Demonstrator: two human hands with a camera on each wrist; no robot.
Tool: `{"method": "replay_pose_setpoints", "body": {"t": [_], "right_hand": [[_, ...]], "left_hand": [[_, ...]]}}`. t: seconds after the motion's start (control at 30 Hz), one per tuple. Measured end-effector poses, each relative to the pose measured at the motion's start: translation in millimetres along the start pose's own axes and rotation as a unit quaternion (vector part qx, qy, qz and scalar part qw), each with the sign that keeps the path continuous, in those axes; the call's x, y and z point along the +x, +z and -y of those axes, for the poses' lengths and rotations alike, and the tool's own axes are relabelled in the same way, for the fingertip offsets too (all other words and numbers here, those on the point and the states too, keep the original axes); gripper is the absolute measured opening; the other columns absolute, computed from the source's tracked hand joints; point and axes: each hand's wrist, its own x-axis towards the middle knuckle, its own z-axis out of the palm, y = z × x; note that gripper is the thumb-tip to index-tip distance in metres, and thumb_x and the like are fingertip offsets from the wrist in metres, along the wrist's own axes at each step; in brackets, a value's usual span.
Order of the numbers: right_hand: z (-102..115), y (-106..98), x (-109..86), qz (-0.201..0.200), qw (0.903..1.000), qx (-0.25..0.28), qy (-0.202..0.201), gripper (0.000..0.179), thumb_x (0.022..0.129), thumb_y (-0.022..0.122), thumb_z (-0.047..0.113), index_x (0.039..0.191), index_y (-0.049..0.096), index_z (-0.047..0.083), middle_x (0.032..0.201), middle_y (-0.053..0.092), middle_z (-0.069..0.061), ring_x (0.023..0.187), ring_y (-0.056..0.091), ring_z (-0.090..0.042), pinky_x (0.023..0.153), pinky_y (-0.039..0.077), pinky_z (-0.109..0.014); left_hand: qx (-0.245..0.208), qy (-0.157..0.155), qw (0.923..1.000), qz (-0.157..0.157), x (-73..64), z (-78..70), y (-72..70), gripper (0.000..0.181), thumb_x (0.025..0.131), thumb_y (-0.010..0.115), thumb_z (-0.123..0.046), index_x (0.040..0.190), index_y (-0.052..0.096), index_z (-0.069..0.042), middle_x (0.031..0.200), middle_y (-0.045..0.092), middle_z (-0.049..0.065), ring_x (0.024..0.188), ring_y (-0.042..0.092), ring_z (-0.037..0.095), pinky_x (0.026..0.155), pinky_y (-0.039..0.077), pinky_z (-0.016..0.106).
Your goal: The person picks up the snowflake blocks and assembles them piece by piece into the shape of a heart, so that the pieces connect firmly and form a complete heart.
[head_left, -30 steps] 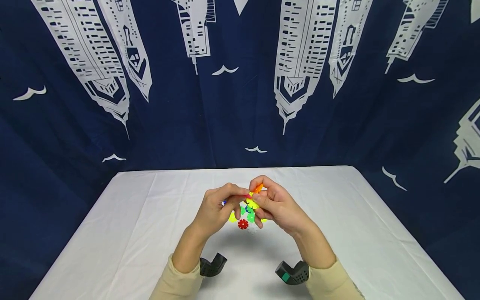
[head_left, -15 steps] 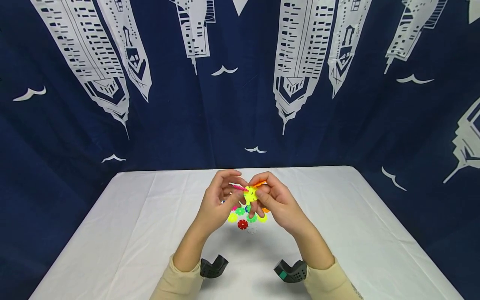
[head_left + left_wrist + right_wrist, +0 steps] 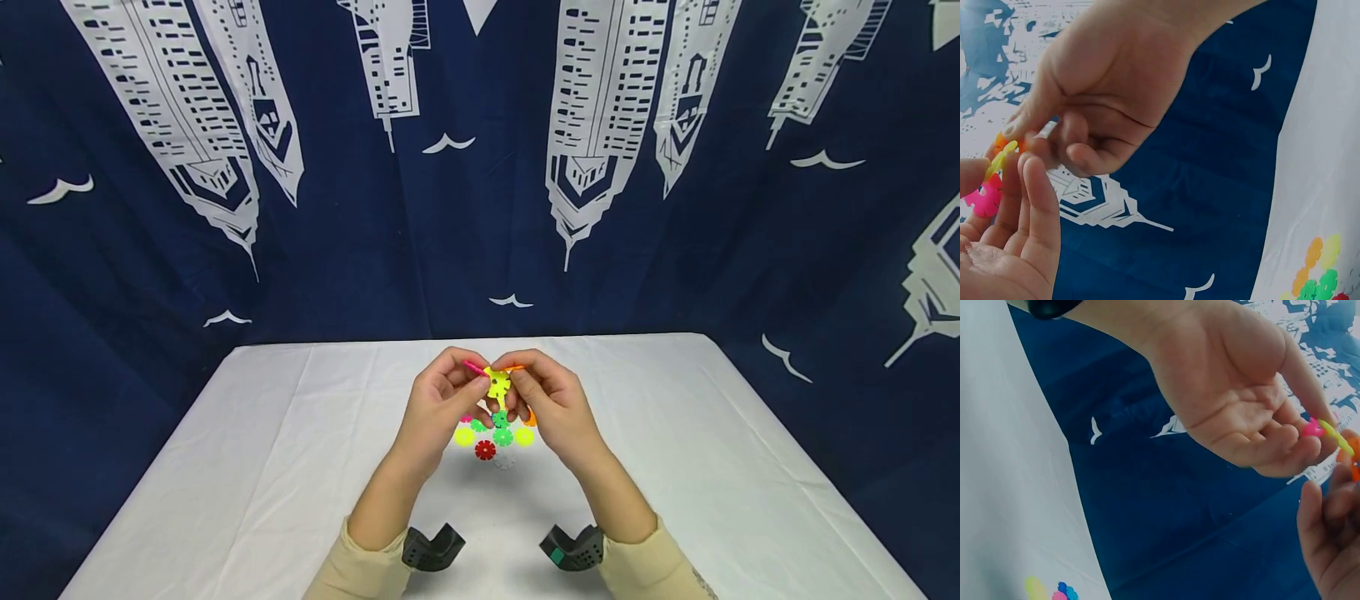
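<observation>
Above the table, both hands hold a small joined piece of notched plastic discs. Its yellow disc (image 3: 498, 387) stands in the middle, a pink disc (image 3: 984, 199) at its left and an orange disc (image 3: 1354, 452) at its right. My left hand (image 3: 437, 404) pinches the pink and yellow side between thumb and fingers. On the other side, my right hand (image 3: 557, 404) grips where the orange disc meets the yellow one. Fingertips hide parts of the joints, so how deep the notches sit cannot be told.
Below the hands, several loose discs lie on the white table (image 3: 262, 467), among them a red disc (image 3: 485, 450), a green disc (image 3: 502, 437), a yellow disc (image 3: 464, 437) and a clear disc (image 3: 504, 460). A dark blue printed curtain (image 3: 465, 233) hangs behind the table.
My left hand first drew back from the piece with its fingers spread, then came in to pinch its pink side. The piece has turned, with the pink disc now angled up to the left.
</observation>
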Motion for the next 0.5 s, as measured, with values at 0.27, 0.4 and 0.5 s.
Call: {"method": "replay_pose_setpoints", "body": {"t": [0.27, 0.4, 0.5], "right_hand": [[-2.2, -7.4, 2.1, -0.008, 0.9981, -0.055, -0.027, 0.017, 0.099, 0.056, 0.001, 0.109, 0.069, -0.001, 0.091, 0.058, -0.004, 0.070, 0.056, -0.019, 0.058, 0.053, -0.026], [-6.1, -5.4, 1.1, -0.025, 0.9965, -0.066, -0.046, 0.016, 0.098, 0.057, -0.003, 0.113, 0.063, 0.000, 0.082, 0.056, -0.011, 0.060, 0.050, -0.020, 0.053, 0.049, -0.024], [-8.0, -2.7, -0.1, -0.044, 0.9947, -0.064, -0.067, 0.018, 0.095, 0.057, -0.008, 0.112, 0.060, -0.001, 0.076, 0.055, -0.012, 0.056, 0.049, -0.018, 0.050, 0.048, -0.023]], "left_hand": [[-0.035, -0.024, 0.9976, 0.055, -1.8, -3.9, -0.6, 0.022, 0.103, 0.051, -0.010, 0.123, 0.043, -0.008, 0.077, 0.074, 0.001, 0.057, 0.070, 0.016, 0.059, 0.061, 0.030], [-0.036, -0.035, 0.9979, 0.042, -2.6, -5.7, -0.8, 0.029, 0.104, 0.050, -0.010, 0.132, 0.041, -0.008, 0.073, 0.071, 0.002, 0.051, 0.065, 0.015, 0.057, 0.060, 0.029], [-0.038, -0.050, 0.9973, 0.038, -3.0, -6.9, -0.9, 0.031, 0.104, 0.050, -0.010, 0.133, 0.040, -0.009, 0.070, 0.066, 0.004, 0.049, 0.061, 0.015, 0.054, 0.059, 0.030]]}}
